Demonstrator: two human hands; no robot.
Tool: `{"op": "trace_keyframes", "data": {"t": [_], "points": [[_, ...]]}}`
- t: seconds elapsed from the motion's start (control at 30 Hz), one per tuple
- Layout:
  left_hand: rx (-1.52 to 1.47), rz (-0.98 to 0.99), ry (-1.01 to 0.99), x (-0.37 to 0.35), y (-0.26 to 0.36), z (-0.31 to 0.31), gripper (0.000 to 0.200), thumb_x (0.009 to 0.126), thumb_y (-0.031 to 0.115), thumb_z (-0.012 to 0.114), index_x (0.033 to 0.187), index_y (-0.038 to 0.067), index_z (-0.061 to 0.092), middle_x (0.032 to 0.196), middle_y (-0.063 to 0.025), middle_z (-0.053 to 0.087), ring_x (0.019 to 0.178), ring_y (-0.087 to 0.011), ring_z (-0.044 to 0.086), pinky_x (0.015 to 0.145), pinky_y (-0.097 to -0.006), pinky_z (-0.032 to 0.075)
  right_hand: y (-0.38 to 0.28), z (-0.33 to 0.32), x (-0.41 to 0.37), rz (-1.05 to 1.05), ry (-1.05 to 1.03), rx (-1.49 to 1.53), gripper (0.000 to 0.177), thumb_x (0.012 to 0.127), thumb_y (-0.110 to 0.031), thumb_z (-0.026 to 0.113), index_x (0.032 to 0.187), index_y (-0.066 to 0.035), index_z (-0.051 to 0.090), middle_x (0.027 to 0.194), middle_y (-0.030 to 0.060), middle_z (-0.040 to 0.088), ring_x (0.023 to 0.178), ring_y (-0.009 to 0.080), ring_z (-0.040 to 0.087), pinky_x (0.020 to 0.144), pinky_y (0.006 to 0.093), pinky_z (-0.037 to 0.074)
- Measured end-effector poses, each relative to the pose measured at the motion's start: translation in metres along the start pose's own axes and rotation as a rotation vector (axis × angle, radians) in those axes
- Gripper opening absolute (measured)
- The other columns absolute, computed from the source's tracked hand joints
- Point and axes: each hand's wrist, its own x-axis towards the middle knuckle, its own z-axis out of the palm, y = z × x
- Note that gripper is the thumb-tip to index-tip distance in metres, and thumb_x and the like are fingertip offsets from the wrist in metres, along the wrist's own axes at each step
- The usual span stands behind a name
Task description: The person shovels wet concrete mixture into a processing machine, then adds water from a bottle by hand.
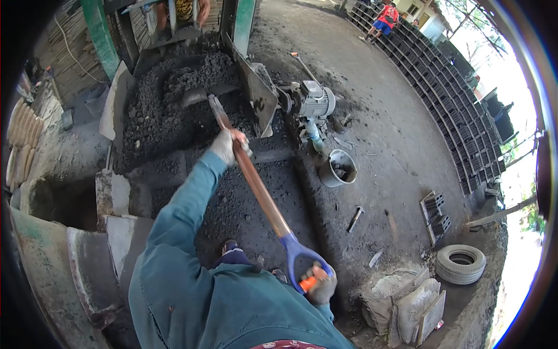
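A shovel (261,200) with a brown shaft and a blue D-shaped handle runs diagonally away from me. My left hand (228,146), in a pale glove with orange on it, is wrapped round the upper-middle of the shaft. At the near end, my right hand (318,285) grips the orange crossbar of the handle. The shovel's blade (195,96) lies at dark, loose, crumbly material (157,116) heaped between metal side plates, and is partly covered by it. More dark material covers the floor under the shaft.
Right of the heap stands an electric motor (314,102), with a bucket (337,168) below it. A hammer (356,219), a tire (460,264) and stacked sacks (401,302) lie farther right. Long rows of dark blocks (442,87) line the yard; a person in red (386,17) is beside them.
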Motion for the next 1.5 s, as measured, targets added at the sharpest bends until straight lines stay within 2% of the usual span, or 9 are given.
{"op": "trace_keyframes", "data": {"t": [0.23, 0.4, 0.53, 0.6, 0.77, 1.13, 1.27, 1.43, 1.5], "points": [[0.135, 0.227, 0.159, 0.027, 0.099, 0.027, 0.021, 0.081, 0.020, 0.066, 0.079, 0.011, 0.047, 0.062, -0.0072, 0.052, 0.054, -0.0257, 0.052, 0.059, -0.0459, 0.050, -0.050, 0.106, -0.005, -0.305, -0.377, -0.149, 0.028, 0.096, -0.020, 0.062, 0.114, 0.000, 0.058, 0.088, 0.0101, 0.066, 0.076, 0.0185, 0.065, 0.067, 0.0322, 0.055], [-0.313, 0.048, -0.148, -0.063, 0.013, 0.121, 0.036, 0.089, 0.036, 0.069, 0.090, 0.007, 0.049, 0.075, -0.0080, 0.054, 0.076, -0.0261, 0.058, 0.086, -0.0498, 0.046, -0.188, 0.023, -0.063, -0.888, -0.117, -0.322, 0.043, 0.078, -0.031, 0.068, 0.105, 0.002, 0.059, 0.069, 0.0114, 0.062, 0.052, 0.0183, 0.056, 0.050, 0.0312, 0.048], [-0.505, -0.091, -0.292, -0.090, -0.043, 0.164, 0.047, 0.090, 0.047, 0.067, 0.089, 0.002, 0.055, 0.088, -0.0142, 0.057, 0.086, -0.0295, 0.057, 0.087, -0.0530, 0.046, -0.285, -0.049, -0.081, -1.430, 0.108, -1.134, 0.031, 0.095, -0.023, 0.061, 0.109, 0.004, 0.062, 0.104, 0.0131, 0.063, 0.085, 0.0194, 0.063, 0.073, 0.0330, 0.051], [-0.451, -0.059, -0.259, -0.111, -0.072, 0.185, 0.054, 0.090, 0.054, 0.063, 0.089, 0.000, 0.059, 0.087, -0.0155, 0.057, 0.087, -0.0318, 0.058, 0.090, -0.0579, 0.045, -0.319, -0.039, -0.075, -1.949, -0.067, -1.096, 0.035, 0.097, -0.029, 0.062, 0.103, 0.005, 0.063, 0.099, 0.0144, 0.065, 0.080, 0.0204, 0.064, 0.073, 0.0353, 0.053], [-0.291, 0.120, -0.693, -0.149, -0.128, 0.196, 0.072, 0.091, 0.069, 0.050, 0.110, 0.000, 0.061, 0.113, -0.0239, 0.061, 0.108, -0.0383, 0.060, 0.091, -0.0564, 0.048, -0.419, -0.028, -0.093, -2.229, 0.366, -0.874, 0.035, 0.096, -0.029, 0.063, 0.089, 0.005, 0.066, 0.082, 0.0122, 0.066, 0.068, 0.0208, 0.063, 0.064, 0.0369, 0.053], [-0.390, 0.558, -0.709, -0.205, -0.050, 0.147, 0.092, 0.091, 0.078, 0.033, 0.114, -0.006, 0.060, 0.110, -0.0243, 0.063, 0.102, -0.0364, 0.060, 0.091, -0.0530, 0.047, -0.396, 0.258, -0.162, -2.934, 0.195, -0.910, 0.020, 0.093, -0.024, 0.063, 0.095, -0.004, 0.065, 0.080, 0.0049, 0.065, 0.068, 0.0171, 0.064, 0.064, 0.0329, 0.054], [-0.540, 0.621, -0.347, -0.134, 0.067, 0.076, 0.083, 0.081, 0.077, 0.049, 0.105, -0.002, 0.062, 0.123, -0.0301, 0.057, 0.119, -0.0474, 0.051, 0.098, -0.0643, 0.038, -0.318, 0.338, -0.149, -2.885, 0.013, -0.987, 0.016, 0.092, -0.023, 0.062, 0.097, -0.007, 0.064, 0.080, 0.0022, 0.065, 0.068, 0.0157, 0.064, 0.064, 0.0314, 0.055], [-0.610, 0.343, -0.001, -0.033, 0.144, -0.017, 0.056, 0.073, 0.058, 0.069, 0.084, 0.004, 0.061, 0.098, -0.0155, 0.065, 0.091, -0.0347, 0.060, 0.086, -0.0558, 0.048, -0.223, 0.309, -0.032, -2.116, -0.213, -0.947, 0.015, 0.078, 0.002, 0.072, 0.089, -0.008, 0.066, 0.084, 0.0041, 0.070, 0.074, 0.0200, 0.069, 0.066, 0.0303, 0.056], [-0.542, 0.300, 0.187, -0.030, 0.154, -0.014, 0.040, 0.076, 0.044, 0.072, 0.076, 0.007, 0.057, 0.076, -0.0073, 0.059, 0.073, -0.0294, 0.058, 0.076, -0.0501, 0.050, -0.180, 0.275, -0.001, -1.982, 0.066, -1.018, 0.015, 0.078, -0.005, 0.076, 0.089, -0.007, 0.065, 0.076, 0.0072, 0.065, 0.068, 0.0185, 0.065, 0.059, 0.0304, 0.052]]}}
